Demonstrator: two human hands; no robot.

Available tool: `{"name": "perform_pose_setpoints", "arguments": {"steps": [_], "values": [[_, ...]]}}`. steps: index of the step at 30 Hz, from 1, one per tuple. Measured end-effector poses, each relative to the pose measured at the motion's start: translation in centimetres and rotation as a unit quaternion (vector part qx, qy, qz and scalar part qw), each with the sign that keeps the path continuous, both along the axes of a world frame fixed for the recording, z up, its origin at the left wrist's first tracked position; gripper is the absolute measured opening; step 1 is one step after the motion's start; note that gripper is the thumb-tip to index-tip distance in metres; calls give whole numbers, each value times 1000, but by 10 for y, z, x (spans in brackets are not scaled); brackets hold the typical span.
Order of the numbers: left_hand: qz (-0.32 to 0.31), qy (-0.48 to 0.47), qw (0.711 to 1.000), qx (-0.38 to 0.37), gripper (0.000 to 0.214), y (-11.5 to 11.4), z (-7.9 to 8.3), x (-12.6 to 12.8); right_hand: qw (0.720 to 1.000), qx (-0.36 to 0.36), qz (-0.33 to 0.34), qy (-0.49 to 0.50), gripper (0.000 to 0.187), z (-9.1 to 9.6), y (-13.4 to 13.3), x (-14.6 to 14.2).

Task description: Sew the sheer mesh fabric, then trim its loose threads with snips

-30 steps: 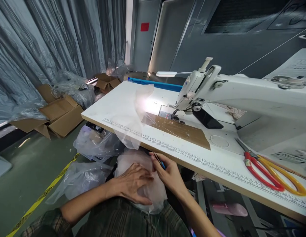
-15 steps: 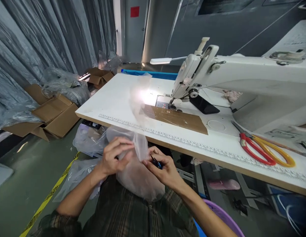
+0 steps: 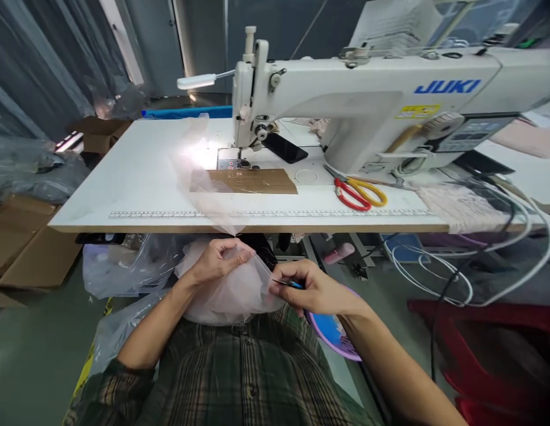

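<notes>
My left hand (image 3: 222, 260) is closed on a gathered edge of sheer pale pink fabric (image 3: 233, 296), which bunches over my lap. A strip of the same fabric runs up over the table's front edge and lies across the tabletop, left of the needle. My right hand (image 3: 313, 287) is closed around small thread snips (image 3: 293, 284) with a dark blade and a blue part. Its thumb and forefinger also meet the fabric's right edge, which is pulled taut between both hands. The snips' handles are mostly hidden in the palm.
A white JUKI sewing machine (image 3: 310, 89) stands on the white table (image 3: 124, 165). A brown strip (image 3: 261, 182), a dark phone (image 3: 284, 148) and red-and-yellow-handled scissors (image 3: 357, 192) lie near it. Below are a purple-rimmed basket (image 3: 341, 349), plastic bags (image 3: 124, 269) and loose cables (image 3: 461, 290).
The view has swung right, showing more of the machine. The hands have spread a little apart, stretching the fabric edge between them. My left fingers have closed on the fabric.
</notes>
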State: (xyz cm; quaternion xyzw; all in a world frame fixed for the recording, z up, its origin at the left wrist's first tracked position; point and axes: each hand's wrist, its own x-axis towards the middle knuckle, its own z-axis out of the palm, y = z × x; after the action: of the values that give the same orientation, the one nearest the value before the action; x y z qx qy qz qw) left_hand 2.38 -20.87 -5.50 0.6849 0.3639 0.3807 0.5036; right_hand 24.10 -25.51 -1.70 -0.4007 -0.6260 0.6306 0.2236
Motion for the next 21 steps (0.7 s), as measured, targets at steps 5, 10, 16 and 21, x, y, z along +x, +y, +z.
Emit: {"name": "perform_pose_setpoints", "arguments": {"steps": [5,10,16,21], "values": [[134,-96,981,-101,30,-4,-1,6,988,25,-149,15,33,-5,11,11],[185,-151,959,-156,28,-9,2,3,977,-3,-201,71,32,-17,24,12],[212,-174,939,-208,33,-11,4,-1,973,-50,-195,114,33,-26,28,15],[205,-171,939,-218,35,-11,5,1,973,-70,-195,103,35,-27,27,14]]}}
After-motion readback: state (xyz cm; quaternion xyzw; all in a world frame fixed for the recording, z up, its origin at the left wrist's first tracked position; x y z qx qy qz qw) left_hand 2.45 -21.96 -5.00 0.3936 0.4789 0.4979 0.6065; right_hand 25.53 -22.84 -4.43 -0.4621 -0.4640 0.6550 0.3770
